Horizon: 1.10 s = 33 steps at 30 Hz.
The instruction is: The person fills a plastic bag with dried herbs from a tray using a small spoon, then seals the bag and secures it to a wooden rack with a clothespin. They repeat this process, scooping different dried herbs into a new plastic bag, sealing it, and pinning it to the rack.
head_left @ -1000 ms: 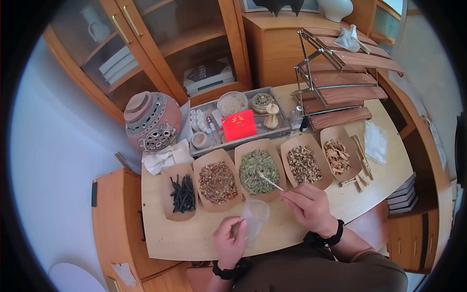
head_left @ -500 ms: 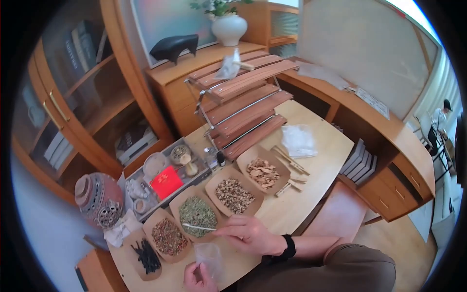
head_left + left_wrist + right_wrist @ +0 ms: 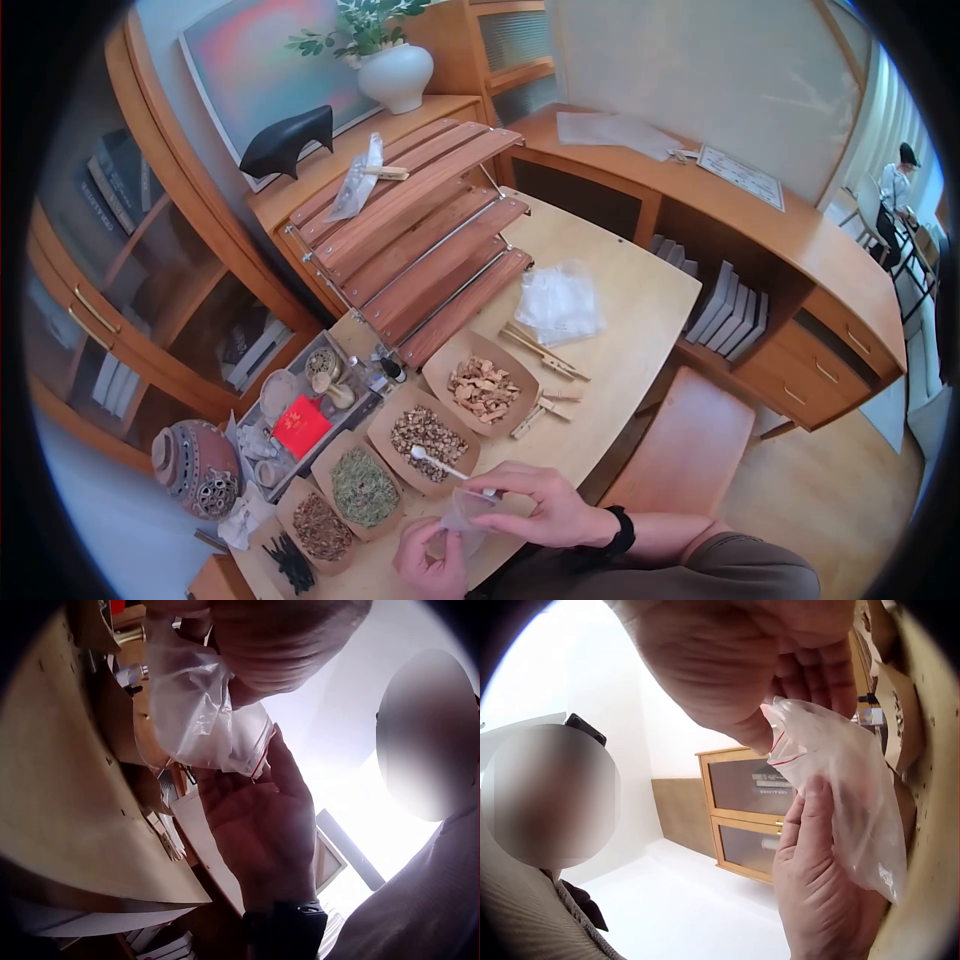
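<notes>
A clear zip bag [image 3: 466, 512] with a red line along its mouth is held between both hands over the table's near side. My left hand [image 3: 432, 562] pinches it, thumb on the near face in the right wrist view. At the bag's mouth, thumb and fingers of my right hand [image 3: 548, 508] grip the edge. A small white spoon [image 3: 440, 463] also sticks out from the right hand, its bowl over the tray of brown dried pieces [image 3: 430, 440]. Nearby trays hold green herbs [image 3: 362, 487], pale wood-like chips [image 3: 485, 388], a reddish mix [image 3: 322, 527] and dark strips [image 3: 290, 565].
Several clothespins [image 3: 545, 350] and a stack of clear bags [image 3: 560, 302] lie right of the trays. Behind stands a wooden tiered rack [image 3: 420, 270]. Along the back left are a grey tray with a red packet [image 3: 302, 427] and a patterned clay jar [image 3: 198, 468].
The view has swung right. My right hand, with the spoon, has moved from over the green herbs to the bag and taken its edge. My left hand still holds the bag.
</notes>
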Motion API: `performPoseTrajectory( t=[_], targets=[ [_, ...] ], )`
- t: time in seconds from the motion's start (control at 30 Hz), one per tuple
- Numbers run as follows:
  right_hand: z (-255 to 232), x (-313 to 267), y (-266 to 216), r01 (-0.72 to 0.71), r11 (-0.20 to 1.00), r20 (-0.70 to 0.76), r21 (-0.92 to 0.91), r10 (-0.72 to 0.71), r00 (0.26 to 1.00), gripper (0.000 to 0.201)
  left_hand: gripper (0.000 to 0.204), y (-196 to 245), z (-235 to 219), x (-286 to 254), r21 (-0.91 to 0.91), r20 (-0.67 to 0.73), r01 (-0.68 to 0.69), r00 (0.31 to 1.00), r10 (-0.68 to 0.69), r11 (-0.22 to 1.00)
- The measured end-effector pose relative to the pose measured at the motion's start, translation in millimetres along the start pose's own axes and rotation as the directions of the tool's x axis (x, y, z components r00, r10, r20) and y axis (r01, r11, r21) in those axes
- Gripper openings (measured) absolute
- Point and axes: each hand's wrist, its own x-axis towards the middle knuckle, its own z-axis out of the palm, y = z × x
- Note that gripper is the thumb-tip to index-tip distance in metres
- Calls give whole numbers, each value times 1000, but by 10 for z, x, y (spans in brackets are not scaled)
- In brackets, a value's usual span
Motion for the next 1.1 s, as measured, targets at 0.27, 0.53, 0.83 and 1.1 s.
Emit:
performPoseTrajectory(
  t=[0.27, 0.53, 0.83, 1.1],
  targets=[
    [-632, 212, 129, 156, 988, -82, -8, -156, 984, 43, 12, 21, 581, 215, -207, 10, 254, 966, -257, 945],
    [-1831, 807, 507, 31, 783, -273, -622, -253, 928, 44, 26, 164, 776, 465, -340, 168, 423, 906, -388, 840],
    [-2370, 772, 762, -93, 642, -99, -761, 27, 995, 42, 51, 305, 1252, 1257, -594, 239, 504, 855, -460, 628],
    [-2507, 546, 787, -208, 789, -322, -578, 13, 947, 19, 66, 94, 1869, 1464, -383, 282, 590, 808, -518, 711]
  ],
)
